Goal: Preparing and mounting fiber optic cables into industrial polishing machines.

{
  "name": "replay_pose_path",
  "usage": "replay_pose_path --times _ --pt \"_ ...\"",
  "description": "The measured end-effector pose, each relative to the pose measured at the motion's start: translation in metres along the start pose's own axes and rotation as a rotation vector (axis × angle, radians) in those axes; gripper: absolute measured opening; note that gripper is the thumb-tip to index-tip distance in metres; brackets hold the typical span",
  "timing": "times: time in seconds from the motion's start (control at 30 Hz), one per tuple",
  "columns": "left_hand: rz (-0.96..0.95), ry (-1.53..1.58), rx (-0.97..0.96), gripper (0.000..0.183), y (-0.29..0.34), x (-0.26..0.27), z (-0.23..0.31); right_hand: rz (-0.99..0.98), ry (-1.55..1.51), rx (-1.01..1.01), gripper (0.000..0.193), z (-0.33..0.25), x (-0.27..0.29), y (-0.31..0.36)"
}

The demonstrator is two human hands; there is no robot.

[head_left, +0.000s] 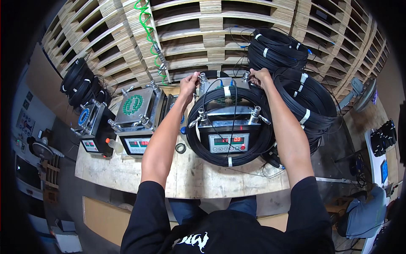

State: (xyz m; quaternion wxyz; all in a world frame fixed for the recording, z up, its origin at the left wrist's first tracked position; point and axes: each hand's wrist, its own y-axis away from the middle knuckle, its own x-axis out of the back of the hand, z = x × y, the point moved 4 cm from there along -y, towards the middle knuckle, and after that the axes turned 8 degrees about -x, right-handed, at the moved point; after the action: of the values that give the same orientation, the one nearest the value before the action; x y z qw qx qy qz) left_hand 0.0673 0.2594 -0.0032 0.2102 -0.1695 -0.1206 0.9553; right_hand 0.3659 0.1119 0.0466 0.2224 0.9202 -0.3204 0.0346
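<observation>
Both arms reach to the far edge of the wooden worktop [127,178]. The left hand [189,82] grips a metal knob [202,77] at the far left corner of a metal machine [228,127]. The right hand [260,77] is at the knob [246,76] on the far right corner, fingers closed on thin black cable. A coil of black cable [198,139] lies around the machine. A stack of similar coils [313,101] sits just right of it. A second machine [137,112] stands toward the left edge; a tape roll [180,148] lies between the two.

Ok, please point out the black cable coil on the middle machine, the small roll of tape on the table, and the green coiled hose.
black cable coil [198,146]: head view, left arc.
small roll of tape [180,148]: head view, ring edge.
green coiled hose [146,23]: head view, upper loops.
</observation>
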Motion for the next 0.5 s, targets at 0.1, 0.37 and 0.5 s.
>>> replay_pose_path --times 0.1,0.37,0.5 --pt "-0.010 -0.098 0.064 0.030 0.007 0.001 0.007 0.014 -0.110 -0.027 0.035 0.006 -0.005 -0.004" --pt "0.019 0.001 0.114 0.024 0.005 -0.010 0.009 -0.038 -0.227 -0.077 0.035 0.018 -0.003 -0.031" --pt "0.051 -0.011 0.076 0.024 0.010 -0.004 0.010 -0.048 -0.130 -0.102 0.038 0.010 -0.015 -0.025"
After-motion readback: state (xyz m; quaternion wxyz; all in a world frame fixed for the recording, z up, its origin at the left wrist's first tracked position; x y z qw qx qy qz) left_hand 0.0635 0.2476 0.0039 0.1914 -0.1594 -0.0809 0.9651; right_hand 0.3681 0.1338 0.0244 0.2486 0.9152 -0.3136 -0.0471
